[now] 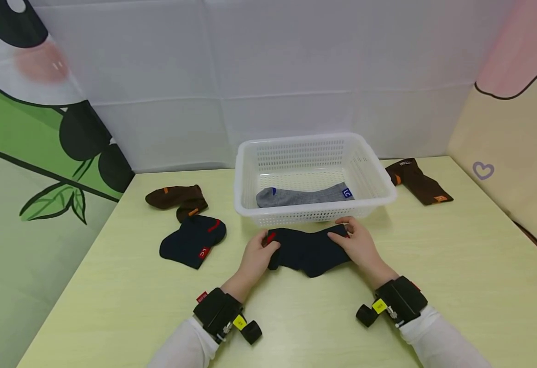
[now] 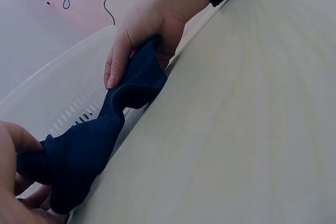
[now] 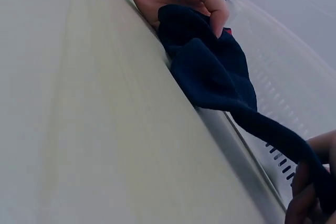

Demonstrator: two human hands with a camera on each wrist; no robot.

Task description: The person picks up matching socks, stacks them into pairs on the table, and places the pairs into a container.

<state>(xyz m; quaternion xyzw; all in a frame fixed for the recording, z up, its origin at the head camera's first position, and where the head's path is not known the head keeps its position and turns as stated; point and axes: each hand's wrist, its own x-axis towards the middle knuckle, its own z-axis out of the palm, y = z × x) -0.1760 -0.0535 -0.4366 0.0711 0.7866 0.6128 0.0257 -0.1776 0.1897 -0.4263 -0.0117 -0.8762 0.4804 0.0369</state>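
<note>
A dark navy sock (image 1: 310, 250) with red accents is stretched sideways between both hands, just in front of the white basket. At its left end my left hand (image 1: 255, 255) pinches the fabric between thumb and fingers. My right hand (image 1: 360, 248) grips the other end the same way. Both wrist views show the navy sock (image 2: 89, 150) sagging between the hands. Inside the basket lies a grey sock (image 1: 303, 197) with a blue label. To the left on the table is a second navy sock (image 1: 192, 240), flat, with a red LC label.
The white perforated basket (image 1: 316, 217) stands at the table's back, near the curtain (image 1: 287, 66). A brown sock (image 1: 176, 198) lies at the back left, touching or close to the flat navy one. Another brown sock (image 1: 422, 184) lies right of the basket.
</note>
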